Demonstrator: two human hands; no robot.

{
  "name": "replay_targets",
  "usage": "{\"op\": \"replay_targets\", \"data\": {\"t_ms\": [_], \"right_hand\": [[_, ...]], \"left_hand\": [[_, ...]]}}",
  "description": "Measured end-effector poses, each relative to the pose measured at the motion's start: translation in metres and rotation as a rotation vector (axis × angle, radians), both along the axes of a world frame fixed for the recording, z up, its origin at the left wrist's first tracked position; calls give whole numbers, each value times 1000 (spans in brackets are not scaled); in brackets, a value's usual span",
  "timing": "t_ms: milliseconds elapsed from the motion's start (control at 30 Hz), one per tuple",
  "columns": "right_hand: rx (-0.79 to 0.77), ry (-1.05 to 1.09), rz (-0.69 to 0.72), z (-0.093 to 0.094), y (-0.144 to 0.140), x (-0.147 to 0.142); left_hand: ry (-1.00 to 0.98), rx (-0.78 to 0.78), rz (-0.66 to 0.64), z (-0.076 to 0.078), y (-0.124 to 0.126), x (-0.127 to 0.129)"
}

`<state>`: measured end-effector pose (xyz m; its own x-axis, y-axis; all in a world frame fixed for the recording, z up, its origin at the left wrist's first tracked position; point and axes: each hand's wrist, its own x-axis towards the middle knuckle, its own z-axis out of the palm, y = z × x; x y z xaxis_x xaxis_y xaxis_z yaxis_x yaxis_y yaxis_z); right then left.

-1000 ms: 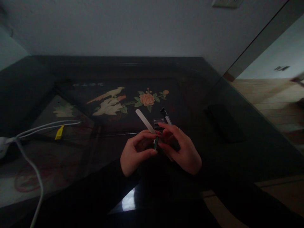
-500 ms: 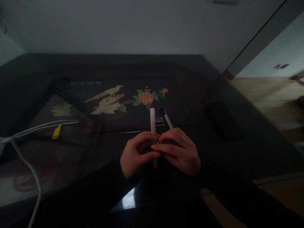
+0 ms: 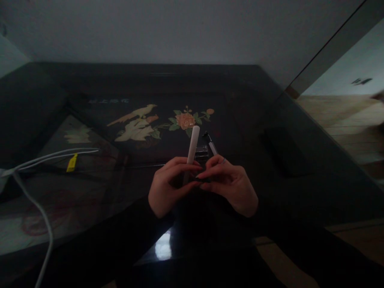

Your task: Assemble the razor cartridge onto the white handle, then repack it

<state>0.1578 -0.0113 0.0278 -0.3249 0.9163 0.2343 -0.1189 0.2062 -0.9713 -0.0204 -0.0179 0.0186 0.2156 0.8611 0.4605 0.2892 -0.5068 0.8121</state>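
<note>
My left hand (image 3: 166, 186) is closed around a slender white tube (image 3: 193, 144), which stands up tilted, its top leaning away to the right. My right hand (image 3: 235, 186), a ring on one finger, is pinched beside it, with its fingertips meeting those of the left. Something small and dark lies between the fingertips, too dim to name. Just beyond the right fingers is a slim white-and-black pen-like piece (image 3: 213, 148), its near end hidden by the hand. A small clear, shiny item (image 3: 201, 151) lies between this piece and the tube.
The dark glass-topped table (image 3: 252, 100) shows a bird-and-flower picture (image 3: 185, 121). White cables (image 3: 39, 206) with a yellow tag (image 3: 71, 163) run along the left. A dark flat object (image 3: 282, 152) rests at right. A pale wall (image 3: 156, 32) stands behind.
The white tube has risen a little and gone from nearly upright to leaning right. My hands have drawn slightly apart at the wrists, fingertips still together. The view has shifted slightly.
</note>
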Motion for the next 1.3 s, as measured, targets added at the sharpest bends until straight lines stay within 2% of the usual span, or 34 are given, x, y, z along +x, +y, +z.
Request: {"op": "replay_targets", "data": {"t_ms": [167, 533, 667, 833, 933, 1300], "right_hand": [[-155, 106, 40, -5, -2, -6], [-339, 197, 36, -6, -1, -2], [-449, 166, 145, -9, -1, -2], [-557, 177, 308, -8, -2, -4], [-602, 185, 325, -9, -2, -5], [-689, 274, 356, -7, 0, -3]], "left_hand": [[45, 82, 12, 1, -1, 0], [103, 167, 43, 5, 2, -4], [140, 203, 72, 7, 5, -8], [181, 338, 54, 3, 7, -9], [208, 375, 38, 2, 7, -8], [227, 359, 29, 3, 6, -8]]}}
